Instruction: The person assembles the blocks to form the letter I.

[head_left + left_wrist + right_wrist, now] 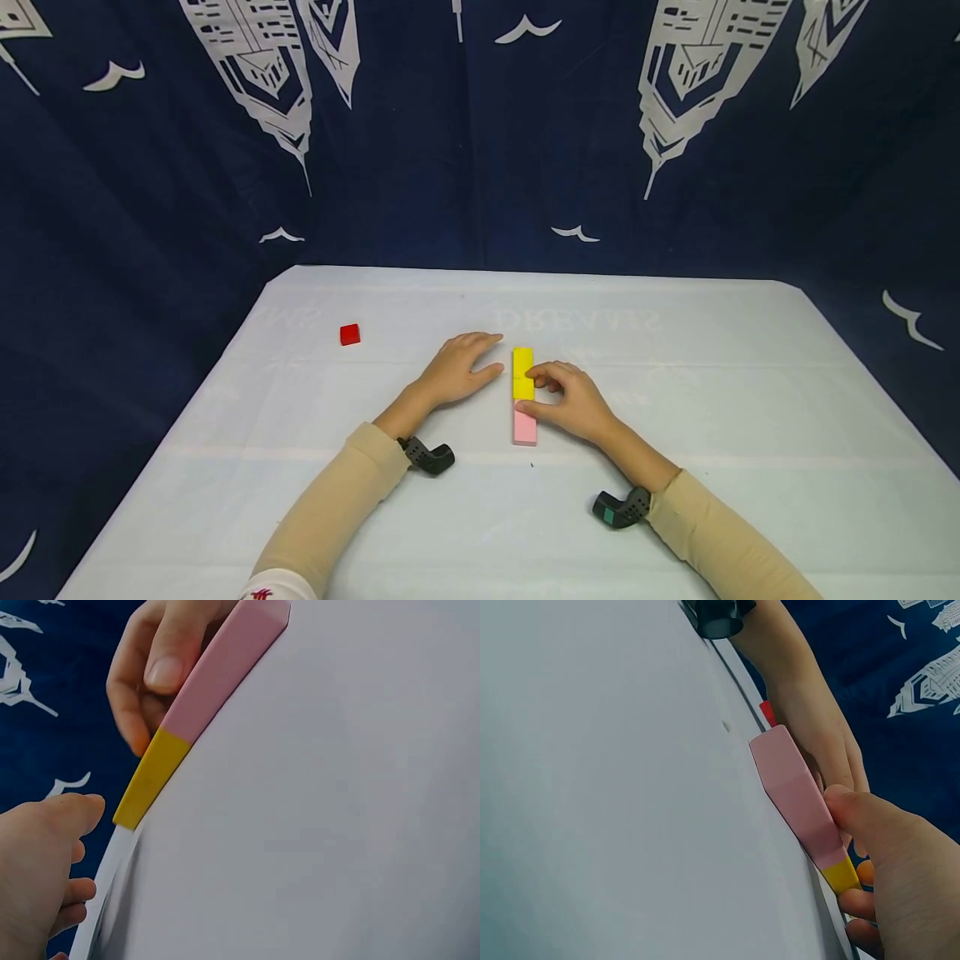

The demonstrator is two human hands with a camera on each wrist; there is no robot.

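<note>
A yellow block piece (522, 360), with a faint line across its middle, lies end to end with a pink block (525, 427), forming one straight row on the white table. Over the row is my right hand (573, 402), its thumb near the seam between the colours and its index finger at the yellow part. Nothing shows between that thumb and index finger in the left wrist view; whether the tips touch the blocks is unclear. Left of the row, my left hand (459, 367) has its fingers extended and thumb apart, holding nothing. A red cube (349, 334) sits farther left.
The white tabletop (300, 517) extends around the blocks. A dark blue cloth with white drawings (480, 150) hangs behind it. Each wrist wears a black camera (427, 457). A tiny dark speck (532, 465) lies just below the pink block.
</note>
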